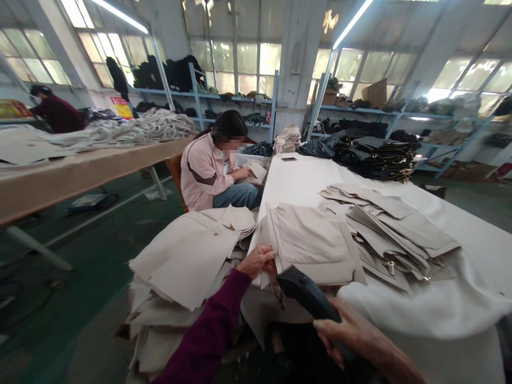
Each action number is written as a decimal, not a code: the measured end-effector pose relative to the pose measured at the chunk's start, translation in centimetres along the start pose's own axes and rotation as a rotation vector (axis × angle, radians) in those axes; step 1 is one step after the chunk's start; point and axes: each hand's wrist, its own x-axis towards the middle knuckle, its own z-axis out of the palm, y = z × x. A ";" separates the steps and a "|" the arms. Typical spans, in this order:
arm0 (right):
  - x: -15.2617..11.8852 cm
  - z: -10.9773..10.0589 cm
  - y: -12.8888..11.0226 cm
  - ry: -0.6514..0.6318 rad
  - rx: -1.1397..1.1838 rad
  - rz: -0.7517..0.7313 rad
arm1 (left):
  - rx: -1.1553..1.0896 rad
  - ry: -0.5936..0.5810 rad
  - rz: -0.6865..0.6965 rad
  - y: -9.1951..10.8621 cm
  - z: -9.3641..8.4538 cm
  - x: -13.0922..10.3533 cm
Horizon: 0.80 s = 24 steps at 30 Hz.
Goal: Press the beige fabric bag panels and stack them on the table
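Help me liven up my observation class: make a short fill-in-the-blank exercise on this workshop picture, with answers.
1. The wearer's left hand pinches the edge of a beige fabric panel, while the dark handheld tool is held in the ____.
2. The co-worker in the pink jacket is seated on a ____.
3. The phone lies flat on the white ____.

Missing words: right hand; chair; table.

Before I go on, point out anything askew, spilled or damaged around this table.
The white cover bunches into folds near the right hand, odd because it lies flat farther back. Just beyond the folds, the beige fabric pieces are unevenly fanned. No spill or clear damage shows.
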 end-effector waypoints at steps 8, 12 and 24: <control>0.6 0.0 -0.9 -0.022 0.028 -0.060 | 0.014 0.032 0.015 0.2 0.2 0.1; 1.5 0.3 -2.2 0.099 0.048 -0.041 | 0.094 0.032 0.017 0.4 0.8 -0.3; -5.2 -3.3 3.8 0.317 -0.008 0.030 | 0.558 -0.001 0.138 1.9 2.9 1.8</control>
